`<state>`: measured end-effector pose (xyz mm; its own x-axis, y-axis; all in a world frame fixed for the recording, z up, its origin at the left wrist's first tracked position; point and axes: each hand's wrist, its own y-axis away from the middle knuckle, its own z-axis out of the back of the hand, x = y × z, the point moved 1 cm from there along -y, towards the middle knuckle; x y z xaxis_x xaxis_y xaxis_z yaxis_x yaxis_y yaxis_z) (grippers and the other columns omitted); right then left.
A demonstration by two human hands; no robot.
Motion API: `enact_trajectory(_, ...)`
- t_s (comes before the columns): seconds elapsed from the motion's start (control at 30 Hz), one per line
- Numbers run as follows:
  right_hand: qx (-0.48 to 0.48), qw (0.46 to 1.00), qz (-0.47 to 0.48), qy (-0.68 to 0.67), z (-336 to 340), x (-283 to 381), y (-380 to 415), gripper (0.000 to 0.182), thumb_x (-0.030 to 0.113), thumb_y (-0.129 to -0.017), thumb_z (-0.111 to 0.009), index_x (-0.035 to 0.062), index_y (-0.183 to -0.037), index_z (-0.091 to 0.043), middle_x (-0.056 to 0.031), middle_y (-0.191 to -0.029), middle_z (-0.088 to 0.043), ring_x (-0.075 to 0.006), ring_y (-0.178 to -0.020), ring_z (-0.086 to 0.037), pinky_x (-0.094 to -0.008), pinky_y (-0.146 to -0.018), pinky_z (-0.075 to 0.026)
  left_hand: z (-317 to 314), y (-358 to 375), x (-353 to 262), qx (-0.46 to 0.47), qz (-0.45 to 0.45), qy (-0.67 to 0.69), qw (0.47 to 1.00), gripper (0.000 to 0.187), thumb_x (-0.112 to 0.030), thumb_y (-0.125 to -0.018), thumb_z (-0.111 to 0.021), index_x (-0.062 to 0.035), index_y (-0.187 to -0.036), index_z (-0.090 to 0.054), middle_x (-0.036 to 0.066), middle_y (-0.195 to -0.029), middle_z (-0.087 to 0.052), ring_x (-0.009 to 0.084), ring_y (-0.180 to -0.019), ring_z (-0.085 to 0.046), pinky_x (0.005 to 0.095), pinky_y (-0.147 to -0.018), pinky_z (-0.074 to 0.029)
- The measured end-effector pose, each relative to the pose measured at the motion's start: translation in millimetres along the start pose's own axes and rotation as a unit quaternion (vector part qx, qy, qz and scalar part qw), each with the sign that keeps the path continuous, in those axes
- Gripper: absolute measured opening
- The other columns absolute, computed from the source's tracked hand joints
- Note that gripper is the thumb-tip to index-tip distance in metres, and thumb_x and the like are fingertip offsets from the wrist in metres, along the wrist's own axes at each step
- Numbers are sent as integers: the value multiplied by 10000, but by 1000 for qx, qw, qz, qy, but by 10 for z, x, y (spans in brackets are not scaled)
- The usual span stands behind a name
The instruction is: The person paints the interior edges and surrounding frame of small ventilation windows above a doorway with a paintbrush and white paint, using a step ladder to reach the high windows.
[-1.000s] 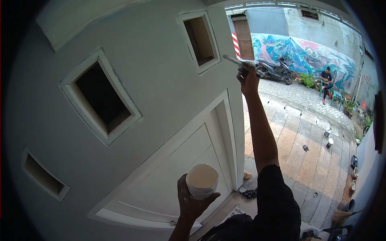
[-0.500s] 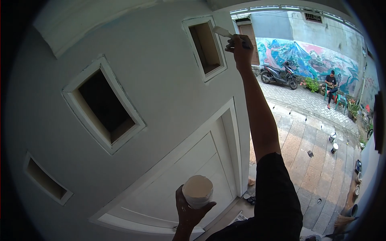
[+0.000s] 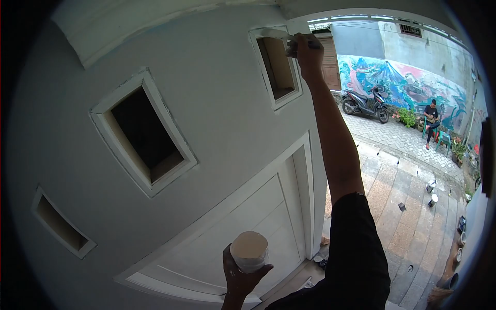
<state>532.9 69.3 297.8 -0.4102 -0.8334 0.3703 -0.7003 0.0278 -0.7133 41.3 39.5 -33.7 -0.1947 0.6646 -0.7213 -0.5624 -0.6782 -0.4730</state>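
Observation:
My right hand [image 3: 309,50] is raised at arm's length, its fingers wrapped round the handle of a paintbrush [image 3: 279,34]. The pale bristle end points left and overlaps the top edge of the white frame of the far small window opening [image 3: 277,64]. Lower down, my left hand [image 3: 243,279] cradles a white cup of paint [image 3: 249,250] from below, thumb out to the right side. Cream-coloured paint shows at the cup's top. Grey wall [image 3: 212,103] surrounds the window frames.
Two more framed openings, a large one [image 3: 188,161] and a narrow one [image 3: 40,199], lie to the left. A white door [image 3: 248,217] stands below. Outside are paint cans [image 3: 433,200], a motorbike [image 3: 366,105] and a seated person [image 3: 431,118].
My right hand has moved the paintbrush up and left relative to the window, from its right side to its top edge. The whole view has shifted slightly; my left hand still holds the cup.

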Motion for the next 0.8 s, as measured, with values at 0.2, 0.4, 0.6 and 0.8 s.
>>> enact_trajectory(0.2, -58, 997, 43, 12, 106, -71, -250, 177, 138, -940, -636, -37, -921, -621, -137, -736, -694, -188, -527, -666, -333, -497, -605, 62, 41, 35, -6, 2, 4, 1000, 1114, -413, -541, -1013, 14, -1361, -391, 211, -1246, -516, 373, -1140, -585, 502, -944, -520)
enact_trajectory(0.4, -92, 991, 84, 54, 132, -56, -301, 177, 124, -933, -633, -53, -927, -619, -134, -733, -697, -171, -537, -669, -314, -484, -587, 102, 65, 26, -16, 18, 4, 1000, 1114, -391, -533, -1019, 9, -1360, -389, 209, -1249, -517, 374, -1145, -586, 499, -953, -517)
enact_trajectory(0.6, -86, 983, 136, 84, 100, -59, -274, 157, 113, -939, -646, -44, -941, -632, -125, -716, -690, -160, -547, -671, -312, -488, -555, 117, 63, 2, -13, 14, 2, 1000, 1113, -387, -537, -1018, 9, -1363, -386, 211, -1251, -515, 369, -1149, -583, 498, -955, -515)
enact_trajectory(0.8, -57, 972, 168, 156, 86, -53, -259, 159, 131, -949, -655, -23, -910, -648, -99, -715, -684, -137, -570, -668, -301, -510, -546, 118, 53, 3, -16, 2, 7, 1000, 1117, -398, -540, -1017, 10, -1365, -382, 213, -1252, -514, 373, -1144, -585, 495, -946, -519)
